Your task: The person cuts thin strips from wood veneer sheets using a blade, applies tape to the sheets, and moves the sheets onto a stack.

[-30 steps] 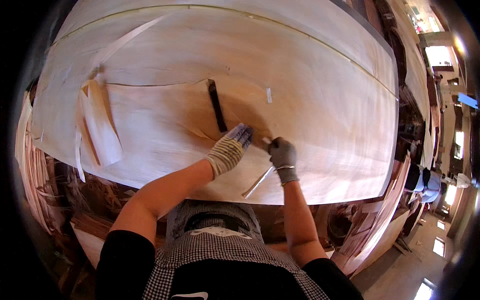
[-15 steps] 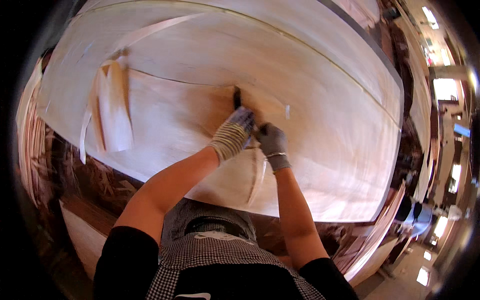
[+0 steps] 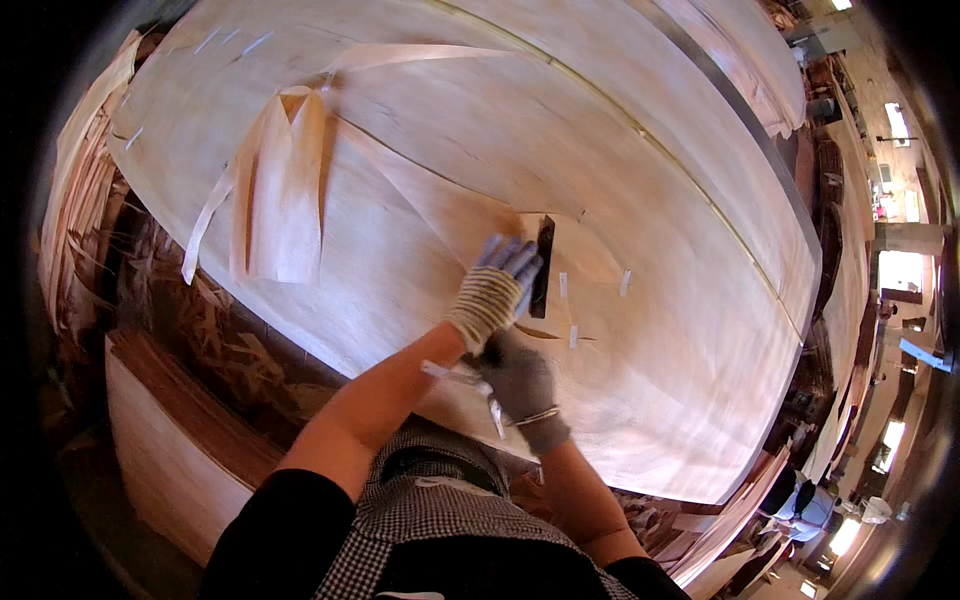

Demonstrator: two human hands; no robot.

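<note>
My left hand [image 3: 498,290], in a striped work glove, lies with fingers stretched over a large pale wood veneer sheet [image 3: 680,390]. Its fingertips are at the side of a flat black bar [image 3: 543,268]; whether they touch it I cannot tell. Close by my left wrist is my right hand [image 3: 522,385] in a grey glove, its fingers curled and partly blurred. Whatever they hold is hidden. A thin whitish strip [image 3: 497,417] dangles beside the right hand. Dark slits and short white tape pieces [image 3: 574,337] mark the sheet right of the bar.
A folded loose veneer piece [image 3: 285,190] rests on the sheet's left part. A narrow yellowish strip [image 3: 640,130] runs across the far side. Stacked veneer [image 3: 180,430] stands at lower left, with scraps around it. Another person [image 3: 805,505] is at the far right.
My left hand has gone from closed to flat with fingers extended. My right hand has drawn back toward my body, below the left wrist. The whole view has shifted.
</note>
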